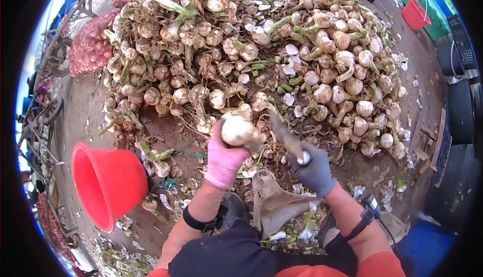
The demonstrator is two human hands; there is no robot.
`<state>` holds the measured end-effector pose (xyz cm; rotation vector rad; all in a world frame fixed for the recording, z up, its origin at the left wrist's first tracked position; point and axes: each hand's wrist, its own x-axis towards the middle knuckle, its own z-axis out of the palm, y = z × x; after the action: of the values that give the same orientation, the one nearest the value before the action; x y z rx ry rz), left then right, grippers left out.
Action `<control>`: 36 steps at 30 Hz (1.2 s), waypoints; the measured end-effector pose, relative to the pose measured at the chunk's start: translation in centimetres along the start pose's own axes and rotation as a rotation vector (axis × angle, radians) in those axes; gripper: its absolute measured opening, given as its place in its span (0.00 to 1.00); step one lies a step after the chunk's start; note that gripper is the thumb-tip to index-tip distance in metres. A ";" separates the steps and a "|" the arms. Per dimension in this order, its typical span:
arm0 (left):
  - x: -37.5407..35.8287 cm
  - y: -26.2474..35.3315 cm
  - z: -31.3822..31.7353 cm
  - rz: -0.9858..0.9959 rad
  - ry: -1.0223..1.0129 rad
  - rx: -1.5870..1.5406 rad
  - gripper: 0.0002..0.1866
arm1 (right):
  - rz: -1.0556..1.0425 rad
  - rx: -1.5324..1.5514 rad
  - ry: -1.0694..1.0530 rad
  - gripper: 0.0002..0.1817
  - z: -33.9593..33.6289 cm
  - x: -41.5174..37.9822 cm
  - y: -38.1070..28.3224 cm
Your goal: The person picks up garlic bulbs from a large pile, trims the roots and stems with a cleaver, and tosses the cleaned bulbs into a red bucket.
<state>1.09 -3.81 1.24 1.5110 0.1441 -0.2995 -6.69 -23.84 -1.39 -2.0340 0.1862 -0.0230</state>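
My left hand, in a pink glove, is closed around a large whitish garlic bulb. In my right hand, gloved in grey, is a knife; its blade, smeared by motion, points up and away from me, just right of the bulb. Before both hands lies a big heap of untrimmed garlic with roots and stalks. A second pile of garlic bulbs spreads to the right, many with short-cut stems. Cut stem pieces and white skins lie between them.
A red bucket lies tipped on its side at my left. Filled red mesh sacks stand at the far left. Beige cloth and garlic scraps lie between my legs. Another red bucket and dark tubs are at the right.
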 end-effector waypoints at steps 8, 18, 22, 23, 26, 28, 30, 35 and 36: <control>0.0 -2.4 -0.6 -0.590 -0.208 -0.890 0.15 | -0.221 -0.159 -0.095 0.14 1.3 -0.2 -2.6; 0.2 -2.6 0.4 -0.486 -0.237 -1.051 0.16 | 0.341 -0.139 0.106 0.02 -0.6 0.9 6.0; 1.4 4.6 5.0 -0.019 -0.467 -0.561 0.33 | 0.358 0.208 0.050 0.03 1.1 0.5 6.8; 2.4 4.8 4.4 0.000 -0.549 -0.395 0.42 | 0.364 0.206 0.051 0.03 1.1 0.1 6.6; 7.2 -0.9 2.0 0.352 -0.258 0.823 0.42 | 0.351 0.207 -0.004 0.04 0.9 0.7 5.6; 8.8 -6.5 -0.6 0.417 -0.125 1.397 0.38 | 0.350 0.219 0.004 0.05 1.4 0.8 5.4; 8.1 -6.3 -0.7 0.481 -0.123 1.502 0.36 | 0.357 0.209 -0.021 0.07 1.2 0.5 5.2; 3.4 -4.8 -0.3 -0.074 -0.293 0.717 0.38 | 0.309 0.053 -0.088 0.09 0.3 0.6 3.4; 2.6 -4.6 -0.5 -0.113 -0.334 0.240 0.38 | 0.253 -0.017 -0.127 0.10 0.0 0.7 2.1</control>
<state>2.28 -3.77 -3.92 1.6686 -0.0756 -0.6733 -6.27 -24.86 -3.34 -2.0080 0.3633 0.2659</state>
